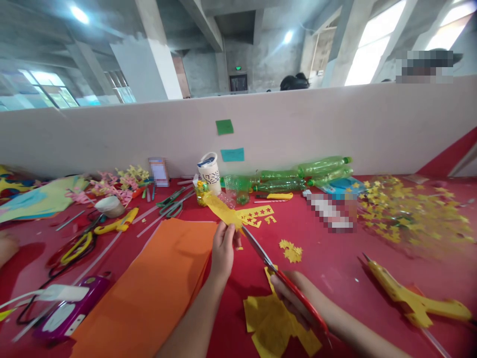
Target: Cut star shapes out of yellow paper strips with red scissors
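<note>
My left hand (pixel 223 248) pinches a strip of yellow felt (pixel 220 209) near its lower right end. In my right hand (pixel 294 293) is a pair of scissors (pixel 266 256) with red handles. Its blades point up and left, their tips at the strip's edge by my left fingers; whether they cut into it I cannot tell. Under my right hand lie several yellow felt pieces (pixel 274 328). A small pile of yellow stars (pixel 290 251) sits to the right of the blades. Behind the strip is a yellow piece with star-shaped holes (pixel 257 214).
Orange sheets (pixel 145 288) lie left of my left arm. A yellow glue gun (pixel 413 293) rests at the right, below a star-covered decoration (pixel 410 214). Green plastic bottles (pixel 283 179) and a white cup (pixel 209 173) stand along the partition (pixel 279 129). Another person's hand (pixel 7 247) shows at far left.
</note>
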The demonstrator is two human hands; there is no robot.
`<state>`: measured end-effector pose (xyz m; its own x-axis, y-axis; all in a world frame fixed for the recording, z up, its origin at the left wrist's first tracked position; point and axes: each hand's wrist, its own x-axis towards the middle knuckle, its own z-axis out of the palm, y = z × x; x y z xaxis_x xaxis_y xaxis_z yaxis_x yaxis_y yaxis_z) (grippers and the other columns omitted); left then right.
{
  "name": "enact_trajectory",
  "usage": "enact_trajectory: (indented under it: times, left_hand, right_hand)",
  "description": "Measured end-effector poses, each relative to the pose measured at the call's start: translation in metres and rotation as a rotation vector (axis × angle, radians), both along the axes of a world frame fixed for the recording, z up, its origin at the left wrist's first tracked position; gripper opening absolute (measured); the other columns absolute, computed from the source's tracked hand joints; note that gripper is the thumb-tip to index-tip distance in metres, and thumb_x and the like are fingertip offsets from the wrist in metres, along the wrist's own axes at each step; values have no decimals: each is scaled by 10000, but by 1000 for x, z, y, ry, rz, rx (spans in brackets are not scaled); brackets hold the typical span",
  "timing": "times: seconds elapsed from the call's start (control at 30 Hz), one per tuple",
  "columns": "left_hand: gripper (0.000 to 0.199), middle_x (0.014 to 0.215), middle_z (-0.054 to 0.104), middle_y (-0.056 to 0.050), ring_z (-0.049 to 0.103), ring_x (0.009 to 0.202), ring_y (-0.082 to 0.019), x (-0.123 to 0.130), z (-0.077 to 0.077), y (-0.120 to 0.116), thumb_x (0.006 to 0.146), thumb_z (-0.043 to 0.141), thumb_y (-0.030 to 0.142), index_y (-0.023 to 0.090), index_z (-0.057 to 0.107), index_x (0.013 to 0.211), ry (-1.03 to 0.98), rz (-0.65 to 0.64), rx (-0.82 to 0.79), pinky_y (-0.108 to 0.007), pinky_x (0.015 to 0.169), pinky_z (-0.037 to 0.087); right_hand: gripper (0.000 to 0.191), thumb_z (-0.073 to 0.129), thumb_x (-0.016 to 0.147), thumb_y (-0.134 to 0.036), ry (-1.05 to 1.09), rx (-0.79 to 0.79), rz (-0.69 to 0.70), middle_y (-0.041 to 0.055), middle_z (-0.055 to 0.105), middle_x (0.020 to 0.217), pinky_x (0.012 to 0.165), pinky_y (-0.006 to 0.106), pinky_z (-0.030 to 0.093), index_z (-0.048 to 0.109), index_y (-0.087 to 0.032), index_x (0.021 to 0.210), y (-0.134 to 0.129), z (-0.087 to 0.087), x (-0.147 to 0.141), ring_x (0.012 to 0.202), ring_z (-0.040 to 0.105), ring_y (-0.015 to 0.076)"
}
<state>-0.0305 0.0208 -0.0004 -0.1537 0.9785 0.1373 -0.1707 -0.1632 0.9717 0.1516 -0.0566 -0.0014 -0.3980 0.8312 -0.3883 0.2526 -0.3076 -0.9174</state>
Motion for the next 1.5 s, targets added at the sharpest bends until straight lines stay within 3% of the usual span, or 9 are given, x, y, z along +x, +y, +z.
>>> enact_trajectory:
  times: [0.23,1.03,1.5]
  left_hand:
    - [263,585,454,59,417,472,-61,-1,5,-2,868,489,394,186,468,709,190,-69,-8,-163,454,350]
    - [249,560,447,59,396,446,-52,-4,5,1,844,512,375,183,461,694,152,-74,-48,-155,417,312]
    - [285,556,424,63,394,454,-64,-3,6,-1,847,510,410,188,446,680,175,-92,-11,-168,436,328]
  right_hand:
    - [434,519,843,-577,-67,37,48,-96,339,463,305,141,274,401,-198,667,3,6,7,319,351,44]
    - [429,526,840,-569,-61,31,48,-100,343,462,296,138,284,386,-202,668,3,12,8,324,338,41]
    - [501,465,813,-679,-23,-43,-1,-96,310,464,292,140,217,382,-209,661,4,-6,10,337,242,34]
